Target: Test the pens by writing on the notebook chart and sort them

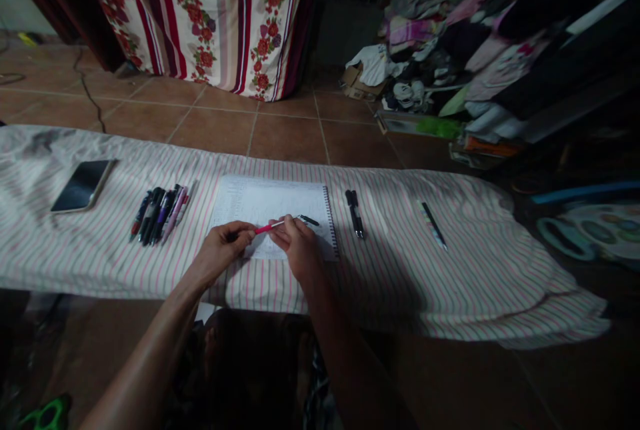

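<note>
Over an open spiral notebook [280, 191] with handwriting on its pages, both hands hold a slim pen [263, 229] with a pink end and a whitish middle. My left hand [226, 243] pinches the pink end. Closed around the other end is my right hand [297, 243], its fingers hiding part of the barrel. A small black piece [309, 220] shows just beyond the right fingertips; whether it belongs to the pen, I cannot tell. To the right of the notebook lie black pens [355, 214] side by side.
A striped cloth covers the table [400, 270]. On the left lie a phone [83, 186] and a row of several pens [159, 215]. A single pen [434, 225] lies farther right. Beyond are a floral curtain [200, 17] and piled clothes [410, 37].
</note>
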The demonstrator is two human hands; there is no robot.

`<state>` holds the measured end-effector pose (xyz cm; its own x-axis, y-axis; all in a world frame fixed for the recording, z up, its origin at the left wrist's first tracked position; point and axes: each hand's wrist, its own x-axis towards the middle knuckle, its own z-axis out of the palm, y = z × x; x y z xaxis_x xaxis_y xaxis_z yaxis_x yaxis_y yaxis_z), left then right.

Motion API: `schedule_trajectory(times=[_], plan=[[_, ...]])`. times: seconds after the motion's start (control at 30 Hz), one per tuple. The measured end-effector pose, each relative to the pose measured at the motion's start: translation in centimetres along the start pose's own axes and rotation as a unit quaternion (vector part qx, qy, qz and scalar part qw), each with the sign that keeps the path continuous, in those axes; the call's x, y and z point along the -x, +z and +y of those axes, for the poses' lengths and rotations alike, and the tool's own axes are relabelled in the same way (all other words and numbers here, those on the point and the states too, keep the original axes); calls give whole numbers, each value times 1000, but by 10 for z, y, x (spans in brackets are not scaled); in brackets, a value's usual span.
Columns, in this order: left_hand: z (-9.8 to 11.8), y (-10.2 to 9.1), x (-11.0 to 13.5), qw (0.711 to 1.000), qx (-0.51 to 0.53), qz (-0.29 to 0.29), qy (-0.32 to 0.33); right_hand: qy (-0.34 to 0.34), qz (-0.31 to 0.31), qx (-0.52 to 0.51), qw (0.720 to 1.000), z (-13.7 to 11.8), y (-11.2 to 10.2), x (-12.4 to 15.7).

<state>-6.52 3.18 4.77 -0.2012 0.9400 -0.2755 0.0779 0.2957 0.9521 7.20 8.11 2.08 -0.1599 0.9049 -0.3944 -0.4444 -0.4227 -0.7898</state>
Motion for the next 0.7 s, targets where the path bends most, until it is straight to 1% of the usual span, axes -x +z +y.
schedule_trajectory(times=[0.07,0.13,0.2,0.27,0.37,0.43,0.7], plan=[[-2,-2,0,998,-58,0,30,22,3,-38,999,1,3,0],[-1,-5,2,990,-124,2,70,49,2,-72,996,0,7,1],[4,-7,5,978,-184,11,103,74,-2,-104,992,0,11,3],[10,-8,10,969,-220,15,114,94,-17,-134,986,-1,14,4],[19,-10,15,967,-231,6,107,115,-44,-169,978,-3,16,5],[21,-11,16,968,-226,9,110,125,-51,-178,975,-3,17,6],[26,-17,21,968,-226,4,105,119,-29,-160,980,-1,18,7]])
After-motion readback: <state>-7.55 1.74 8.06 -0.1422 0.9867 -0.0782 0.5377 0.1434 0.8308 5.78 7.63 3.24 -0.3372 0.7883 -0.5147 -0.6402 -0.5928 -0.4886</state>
